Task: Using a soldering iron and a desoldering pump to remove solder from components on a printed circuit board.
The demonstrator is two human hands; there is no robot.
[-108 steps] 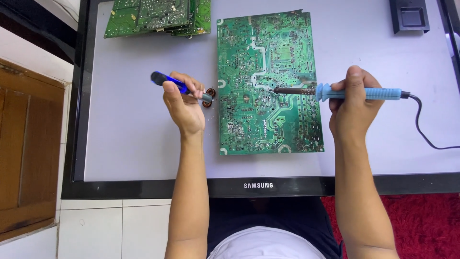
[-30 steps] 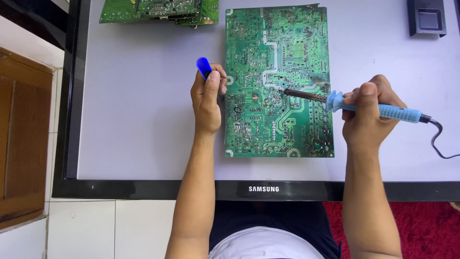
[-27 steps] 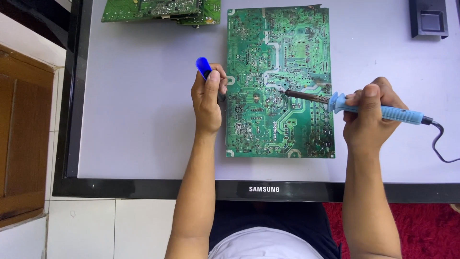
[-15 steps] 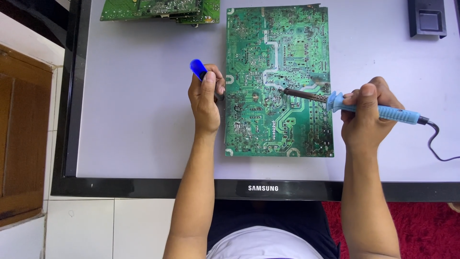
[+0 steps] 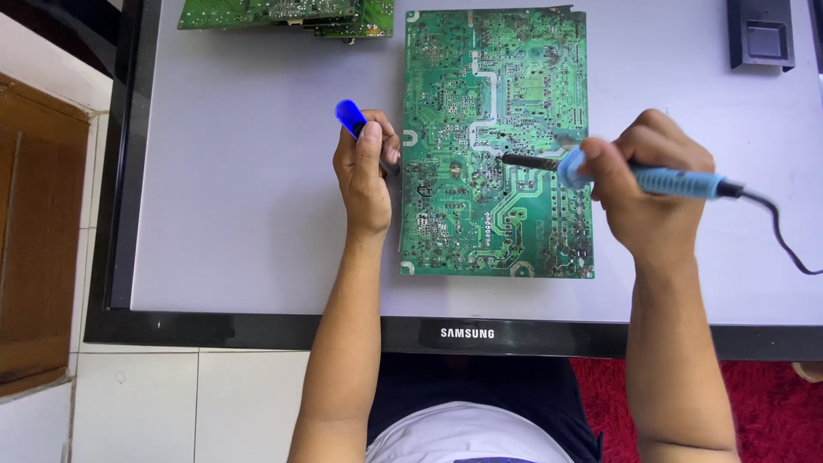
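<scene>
- My right hand [image 5: 656, 184] is wrapped around the light-blue handle of the soldering iron [image 5: 639, 176], thumb and fingers closed firmly on it, its cord trailing off to the right.
- The iron's dark tip sits on the solder side of the green circuit board [image 5: 495, 141], about mid-board, right of centre; whether it truly touches a joint I cannot tell.
- My left hand [image 5: 364, 176] is closed on a blue-handled tool [image 5: 350, 116], probably a desoldering pump; its working end is hidden behind my fingers, just beside the board's left edge.
- The board lies flat, solder side up, on the grey back of a flat-screen panel [image 5: 249, 214]; more green boards [image 5: 287, 13] are stacked at the top edge, a black block [image 5: 760, 34] at top right.
- I judge this the heating step: the joint is being warmed.
- The next move calls for a steady tip and bringing the left-hand tool's nozzle close beside it without nudging the board.
</scene>
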